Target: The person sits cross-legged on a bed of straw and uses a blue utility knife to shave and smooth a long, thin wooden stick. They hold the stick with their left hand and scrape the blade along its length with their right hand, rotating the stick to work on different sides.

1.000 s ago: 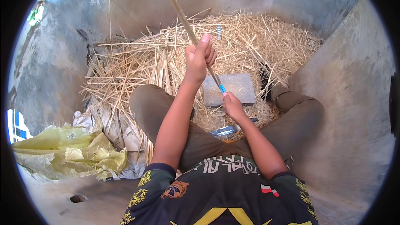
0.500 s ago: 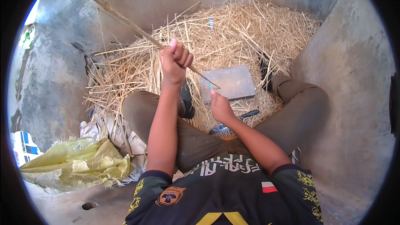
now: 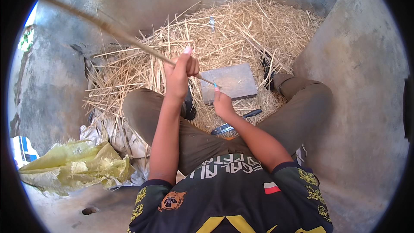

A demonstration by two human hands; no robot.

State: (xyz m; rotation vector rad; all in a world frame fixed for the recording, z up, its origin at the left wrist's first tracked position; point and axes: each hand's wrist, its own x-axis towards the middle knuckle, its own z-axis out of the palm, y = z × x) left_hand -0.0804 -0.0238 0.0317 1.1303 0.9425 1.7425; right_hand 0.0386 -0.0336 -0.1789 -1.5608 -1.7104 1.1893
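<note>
Yellow sacking point(image 3: 82, 164) lies near left, pale straw point(image 3: 267, 28) far. Left hand point(image 3: 179, 74) grips a stick point(image 3: 125, 37) ending at the board point(image 3: 237, 77); right hand point(image 3: 222, 105) clasps a blue tool point(image 3: 215, 85), its forearm point(image 3: 256, 140) partly covering a dark-handled blade point(image 3: 223, 129).

Worn on the head, the fisheye camera looks down from close above the shirt point(image 3: 220, 203), past the folded legs point(image 3: 304, 105), to the straw point(image 3: 276, 28) farther off.

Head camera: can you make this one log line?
left hand: gripping long stick | right hand: holding blue thing near stick's end | grey block: on straw
</note>
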